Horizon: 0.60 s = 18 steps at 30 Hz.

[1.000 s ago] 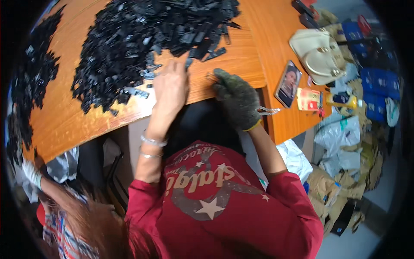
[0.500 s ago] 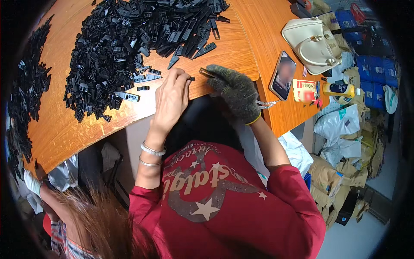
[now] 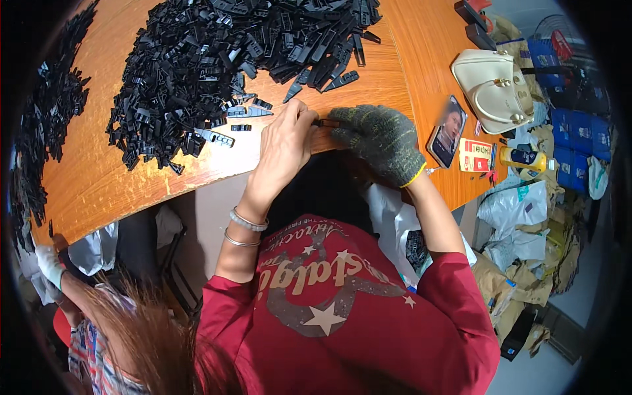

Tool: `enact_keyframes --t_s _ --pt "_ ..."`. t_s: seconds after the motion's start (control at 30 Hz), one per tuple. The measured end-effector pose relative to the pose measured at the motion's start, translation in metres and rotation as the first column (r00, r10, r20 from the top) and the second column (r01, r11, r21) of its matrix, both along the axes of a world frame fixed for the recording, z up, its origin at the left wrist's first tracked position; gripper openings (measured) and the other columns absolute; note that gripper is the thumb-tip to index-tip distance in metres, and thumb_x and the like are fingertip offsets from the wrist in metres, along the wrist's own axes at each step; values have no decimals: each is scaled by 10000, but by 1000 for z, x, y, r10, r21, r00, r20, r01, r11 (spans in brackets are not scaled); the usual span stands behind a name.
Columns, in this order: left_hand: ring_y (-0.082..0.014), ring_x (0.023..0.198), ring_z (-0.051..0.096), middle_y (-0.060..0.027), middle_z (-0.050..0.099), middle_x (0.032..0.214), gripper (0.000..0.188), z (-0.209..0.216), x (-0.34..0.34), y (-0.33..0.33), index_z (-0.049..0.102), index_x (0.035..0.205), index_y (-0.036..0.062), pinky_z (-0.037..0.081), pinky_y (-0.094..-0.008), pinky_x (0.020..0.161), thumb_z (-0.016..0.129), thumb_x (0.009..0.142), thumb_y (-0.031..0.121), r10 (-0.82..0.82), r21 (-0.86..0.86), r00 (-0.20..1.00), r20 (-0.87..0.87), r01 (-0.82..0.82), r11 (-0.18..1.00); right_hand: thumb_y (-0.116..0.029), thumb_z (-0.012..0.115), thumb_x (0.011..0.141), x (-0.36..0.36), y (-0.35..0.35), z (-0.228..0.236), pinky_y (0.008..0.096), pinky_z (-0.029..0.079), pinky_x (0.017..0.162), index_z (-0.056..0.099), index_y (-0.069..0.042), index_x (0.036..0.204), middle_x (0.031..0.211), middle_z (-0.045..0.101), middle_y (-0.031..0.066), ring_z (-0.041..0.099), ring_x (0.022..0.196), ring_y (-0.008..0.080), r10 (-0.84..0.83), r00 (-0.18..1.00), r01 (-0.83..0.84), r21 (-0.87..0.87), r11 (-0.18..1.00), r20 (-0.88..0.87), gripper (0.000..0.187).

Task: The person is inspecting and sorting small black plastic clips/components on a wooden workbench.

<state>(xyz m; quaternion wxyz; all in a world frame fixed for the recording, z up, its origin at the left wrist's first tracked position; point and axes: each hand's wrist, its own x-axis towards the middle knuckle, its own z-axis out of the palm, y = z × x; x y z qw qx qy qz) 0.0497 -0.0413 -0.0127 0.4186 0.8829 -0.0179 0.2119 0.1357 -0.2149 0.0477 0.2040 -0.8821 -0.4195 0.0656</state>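
My left hand (image 3: 286, 139), bare with bracelets at the wrist, pinches a small black plastic part, mostly hidden by its fingers. Opposite it, my right hand (image 3: 383, 139) wears a dark knit glove and grips a narrow black plastic frame piece (image 3: 329, 123). The two parts meet between my fingertips just above the table's near edge; whether they are joined I cannot tell. Beyond my hands spreads a big heap of black plastic parts (image 3: 191, 72). A few loose ones lie by my left hand, among them a long tapered piece (image 3: 214, 137).
A phone (image 3: 447, 133), a cream handbag (image 3: 492, 89), a red-and-yellow packet (image 3: 475, 156) and a bottle (image 3: 526, 158) lie to the right. Another heap of black parts (image 3: 56, 112) is at far left, near a co-worker's gloved hand (image 3: 49, 264). Bags and cartons crowd the right floor.
My hands have come together, bringing the small part against the frame piece, which were apart before. The view has shifted, so the table items appear farther right.
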Motion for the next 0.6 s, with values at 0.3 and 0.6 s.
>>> enact_keyframes --t_s 0.3,0.6 --pt "-333 825 565 -129 488 909 270 -6 0 0 559 960 -4 476 -427 657 603 702 -71 -20 17 999 34 20 1000 -279 629 807 11 33 21 416 512 638 692 -141 896 813 680 82 658 786 285 288 950 -243 -297 924 120 176" --pt "-337 876 573 -154 503 977 207 -10 -3 -5 506 879 -9 494 -418 679 602 700 -48 18 59 999 -36 -16 998 -279 668 764 11 57 20 425 499 550 696 -106 753 723 672 107 673 708 288 389 918 -307 -485 819 76 176"
